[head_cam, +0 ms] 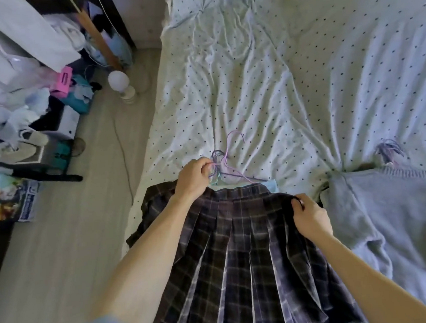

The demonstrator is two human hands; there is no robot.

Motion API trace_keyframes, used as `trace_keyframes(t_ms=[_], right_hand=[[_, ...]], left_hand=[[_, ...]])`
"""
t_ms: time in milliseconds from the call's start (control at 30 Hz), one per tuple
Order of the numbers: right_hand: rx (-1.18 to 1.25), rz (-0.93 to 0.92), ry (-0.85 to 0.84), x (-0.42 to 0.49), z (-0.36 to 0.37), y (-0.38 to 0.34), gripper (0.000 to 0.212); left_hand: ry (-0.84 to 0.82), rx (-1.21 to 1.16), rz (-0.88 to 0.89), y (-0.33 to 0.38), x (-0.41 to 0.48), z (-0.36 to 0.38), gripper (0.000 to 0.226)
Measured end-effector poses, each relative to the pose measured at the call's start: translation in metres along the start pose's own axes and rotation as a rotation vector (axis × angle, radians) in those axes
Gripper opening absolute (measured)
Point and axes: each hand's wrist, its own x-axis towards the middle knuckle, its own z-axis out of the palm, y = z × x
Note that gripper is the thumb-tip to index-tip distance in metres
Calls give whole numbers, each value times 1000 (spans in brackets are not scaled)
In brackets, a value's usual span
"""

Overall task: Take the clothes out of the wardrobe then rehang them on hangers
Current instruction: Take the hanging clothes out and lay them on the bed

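Dotted bedsheet (252, 83): hangers (219, 157), skirt (238, 248), grey sweater (399, 211)

The plaid skirt (238, 248) runs off the bottom edge, and the left forearm covers part of its left side. The tangle of thin hangers (223, 158) slips under the skirt's waistband and behind the curled fingers of the left hand (193, 179) (their number cannot be counted). The right hand (310, 217) has its fingertips partly lost in a fold of the skirt. A pale blue strip (271, 183) peeks from beneath the waistband, otherwise hidden. The grey sweater (392, 212) is cut by the right edge, and the floor clutter (27, 111) is too blurred to sort.
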Motion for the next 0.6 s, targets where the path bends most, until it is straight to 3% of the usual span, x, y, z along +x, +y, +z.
trace_keyframes(t_ms=[200,433,600], right_hand=[[-93,17,-20,49,43,-16,28],[-280,-153,32,9,84,35,72],[-477,-210,-132,-26,89,77,74]], left_hand=[[90,220,-115,-57,46,53,27],[147,314,-292,-78,71,101,29],[91,373,-305,-79,66,107,33]])
